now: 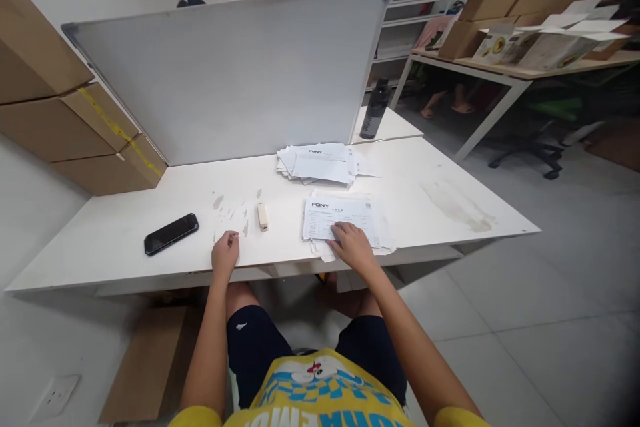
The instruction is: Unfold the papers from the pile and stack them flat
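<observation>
My right hand (353, 245) lies on the front stack of printed sheets (320, 208), fingers stretched over the top page, which is headed "PONY". The sheets in that stack are unevenly aligned, and some stick out toward the table's front edge. To the left, my left hand (225, 253) rests at the table edge with its fingers curled closed; whatever may be in them is too small to make out. Between the hands lies a small cream block (263, 217) with a metallic end, perhaps a mini stapler. A second pile of printed sheets (323, 165) sits behind the front stack.
A black phone (171, 234) lies left on the white table (425, 167). Across the back stands a whiteboard (235, 73), with cardboard boxes (107, 140) at its left. A dark bottle (375, 113) stands at the back right. Another person's feet (463, 108) show under the far desk.
</observation>
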`<state>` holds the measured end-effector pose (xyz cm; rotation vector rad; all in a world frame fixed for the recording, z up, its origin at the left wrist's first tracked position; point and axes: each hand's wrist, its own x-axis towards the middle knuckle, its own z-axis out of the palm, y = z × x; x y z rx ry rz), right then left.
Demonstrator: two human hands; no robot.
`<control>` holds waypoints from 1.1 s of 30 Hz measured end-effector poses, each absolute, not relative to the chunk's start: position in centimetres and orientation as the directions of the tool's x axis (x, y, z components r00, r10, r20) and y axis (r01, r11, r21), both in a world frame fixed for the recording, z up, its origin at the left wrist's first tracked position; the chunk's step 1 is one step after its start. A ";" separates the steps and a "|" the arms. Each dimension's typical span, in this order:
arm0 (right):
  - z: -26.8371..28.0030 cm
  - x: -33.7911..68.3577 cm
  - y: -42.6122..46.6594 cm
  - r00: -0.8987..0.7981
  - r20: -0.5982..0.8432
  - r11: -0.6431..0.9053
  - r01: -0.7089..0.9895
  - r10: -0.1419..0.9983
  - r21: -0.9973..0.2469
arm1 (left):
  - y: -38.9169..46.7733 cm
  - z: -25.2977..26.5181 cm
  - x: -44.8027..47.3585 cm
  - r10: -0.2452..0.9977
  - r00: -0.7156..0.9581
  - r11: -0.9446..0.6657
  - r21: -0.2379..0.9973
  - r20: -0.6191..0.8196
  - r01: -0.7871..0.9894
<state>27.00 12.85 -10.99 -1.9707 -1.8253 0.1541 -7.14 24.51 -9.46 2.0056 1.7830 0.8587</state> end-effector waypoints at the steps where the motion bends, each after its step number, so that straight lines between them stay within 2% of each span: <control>1: -11.1 27.7 13.6 0.112 0.192 -0.025 0.913 0.975 -0.408 | 24.3 -9.7 -6.4 0.967 0.080 -0.210 0.573 0.243 0.792; 2: -11.0 28.5 14.4 0.117 0.180 -0.029 0.902 0.977 -0.430 | 23.9 -10.0 -5.2 0.951 0.153 -0.279 0.532 0.269 0.799; 4: -10.0 30.1 16.6 0.167 0.184 -0.062 0.881 0.969 -0.469 | 22.9 -10.5 -1.6 0.863 0.399 -0.500 0.423 0.309 0.755; 5: -9.2 30.7 18.0 0.210 0.191 -0.097 0.876 0.959 -0.473 | 22.3 -10.7 0.7 0.774 0.549 -0.633 0.372 0.315 0.679; 7: -7.9 31.3 20.8 0.285 0.168 -0.185 0.876 0.944 -0.445 | 21.1 -11.0 5.5 0.516 0.802 -0.853 0.272 0.303 0.446; 9: -7.3 31.2 23.3 0.301 0.121 -0.228 0.883 0.946 -0.411 | 20.3 -10.9 9.5 0.251 0.925 -0.964 0.162 0.285 0.212; 11: -7.5 30.5 24.7 0.260 0.094 -0.204 0.897 0.961 -0.392 | 20.2 -10.4 11.7 0.109 0.955 -0.994 0.054 0.276 0.098; 13: -8.2 29.9 25.0 0.194 0.093 -0.145 0.914 0.977 -0.380 | 20.4 -9.9 12.3 0.108 0.952 -0.993 -0.016 0.286 0.118; 16: -9.5 29.8 24.8 0.117 0.117 -0.067 0.931 0.986 -0.360 | 21.1 -9.9 11.8 0.157 0.933 -0.984 -0.026 0.325 0.174; 20: -10.3 30.8 25.6 0.089 0.157 -0.028 0.936 0.984 -0.352 | 21.7 -10.6 11.1 0.112 0.901 -0.994 0.066 0.419 0.093; 24: -10.0 31.8 29.0 0.157 0.180 -0.085 0.932 0.971 -0.352 | 21.9 -10.9 10.8 0.241 0.817 -0.965 0.220 0.525 0.143; 28: -9.8 32.7 33.3 0.193 0.191 -0.119 0.932 0.962 -0.342 | 21.9 -11.0 10.6 0.237 0.815 -0.962 0.243 0.529 0.122; 33: -10.6 35.1 35.5 0.138 0.166 -0.072 0.934 0.976 -0.351 | 21.9 -11.1 10.7 0.270 0.796 -0.955 0.257 0.542 0.149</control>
